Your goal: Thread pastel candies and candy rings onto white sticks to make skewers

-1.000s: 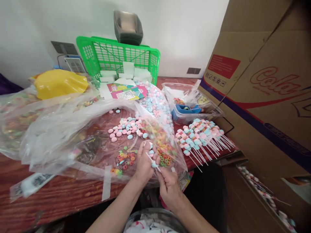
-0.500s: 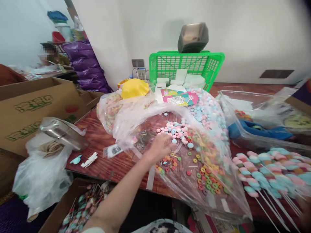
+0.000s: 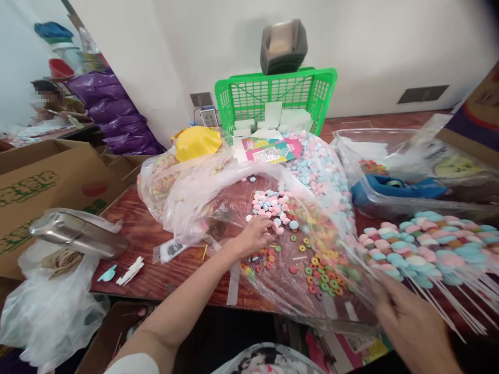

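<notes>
Currently, the left hand [image 3: 255, 234] is at the near edge of the pink-and-blue candy pile [image 3: 270, 203]; whether its bent fingers grip anything cannot be told. Beside the marshmallow skewers [image 3: 427, 246], the right hand [image 3: 411, 317] is blurred, its finger state unclear. Cereal rings [image 3: 325, 278] lie between both hands.

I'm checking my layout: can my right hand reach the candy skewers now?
Probably yes: your right hand is close beside the candy skewers, with nothing visible in between, though blur hides whether it grips the plastic bag.
</notes>
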